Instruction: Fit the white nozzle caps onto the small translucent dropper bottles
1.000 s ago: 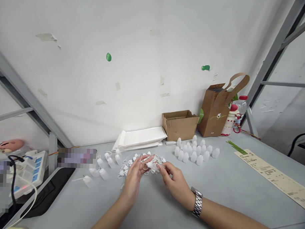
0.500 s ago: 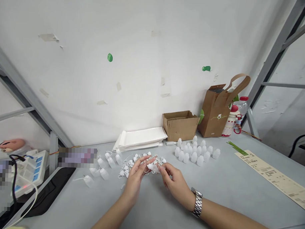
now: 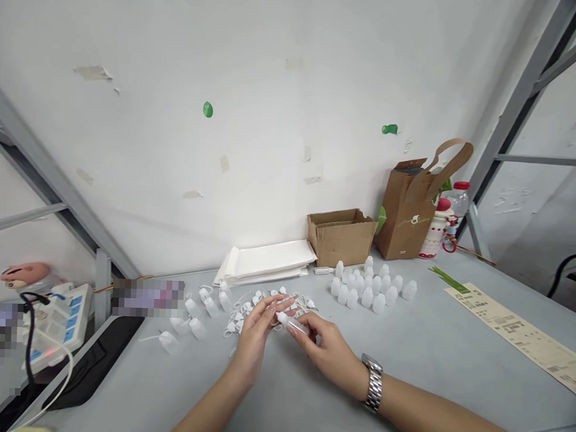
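Note:
My right hand (image 3: 328,350), with a metal watch on its wrist, grips a small translucent plastic bottle (image 3: 296,325) that lies tilted in the fingers. Its white cap (image 3: 281,316) points toward my left hand (image 3: 258,328). The left thumb and fingertips are closed at that cap, though the exact contact is partly hidden. Behind both hands spreads a pile of white caps with loop straps (image 3: 240,316). Several bottles with caps (image 3: 198,328) lie to the left. To the right, several translucent bottles without straps (image 3: 378,302) stand upright in a group.
White flat sheets or bags (image 3: 272,261) are stacked against the wall beside a cardboard box (image 3: 341,244). A brown paper bag (image 3: 406,214) and a drink bottle (image 3: 433,230) stand at the back right. A printed paper strip (image 3: 515,334) lies right; a power strip (image 3: 62,328) sits left.
The bottle in my right hand has turned, so more of its body shows beside the cap. My right fingers have shifted along it. My left hand has barely moved.

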`<state>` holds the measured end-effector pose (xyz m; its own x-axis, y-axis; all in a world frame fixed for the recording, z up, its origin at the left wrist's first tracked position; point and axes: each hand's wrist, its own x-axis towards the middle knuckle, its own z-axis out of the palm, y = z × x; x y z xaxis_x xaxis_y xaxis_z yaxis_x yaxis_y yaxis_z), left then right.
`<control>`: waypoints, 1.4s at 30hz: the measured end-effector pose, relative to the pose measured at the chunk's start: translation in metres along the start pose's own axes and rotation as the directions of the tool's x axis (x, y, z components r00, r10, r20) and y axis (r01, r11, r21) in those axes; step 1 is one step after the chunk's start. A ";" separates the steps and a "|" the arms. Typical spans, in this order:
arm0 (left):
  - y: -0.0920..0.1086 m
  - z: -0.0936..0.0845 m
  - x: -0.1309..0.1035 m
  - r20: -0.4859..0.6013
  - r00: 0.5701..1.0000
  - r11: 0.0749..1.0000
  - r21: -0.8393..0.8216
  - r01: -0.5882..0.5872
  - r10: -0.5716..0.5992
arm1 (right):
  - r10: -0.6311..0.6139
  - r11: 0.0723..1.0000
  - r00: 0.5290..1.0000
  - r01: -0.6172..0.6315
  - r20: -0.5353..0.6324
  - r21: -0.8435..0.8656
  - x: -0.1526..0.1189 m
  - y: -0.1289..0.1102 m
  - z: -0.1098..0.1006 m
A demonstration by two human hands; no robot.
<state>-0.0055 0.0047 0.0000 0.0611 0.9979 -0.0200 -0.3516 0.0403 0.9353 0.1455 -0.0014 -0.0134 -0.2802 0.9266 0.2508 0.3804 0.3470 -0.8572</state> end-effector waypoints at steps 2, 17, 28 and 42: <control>-0.001 0.000 0.000 0.002 1.000 1.000 -0.007 0.007 -0.007 | 0.000 1.000 1.000 0.000 0.014 -0.019 0.000 0.000 0.001; -0.006 0.001 0.002 -0.025 0.999 1.000 0.019 -0.024 0.024 | -0.034 0.999 0.999 0.034 0.008 0.003 0.000 0.003 -0.002; -0.011 -0.001 0.015 -0.147 0.981 0.972 0.216 -0.092 0.125 | 0.011 0.965 0.983 0.039 -0.185 0.261 0.011 0.020 -0.013; -0.018 0.007 -0.013 0.658 0.400 -0.085 0.576 -0.813 0.637 | -0.143 0.979 0.983 0.124 -0.114 -0.160 0.066 -0.009 0.009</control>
<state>0.0066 -0.0096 -0.0143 0.4155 0.3921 0.8207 0.5185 -0.8434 0.1405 0.1159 0.0556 0.0067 -0.2296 0.8778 0.4203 0.4787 0.4779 -0.7365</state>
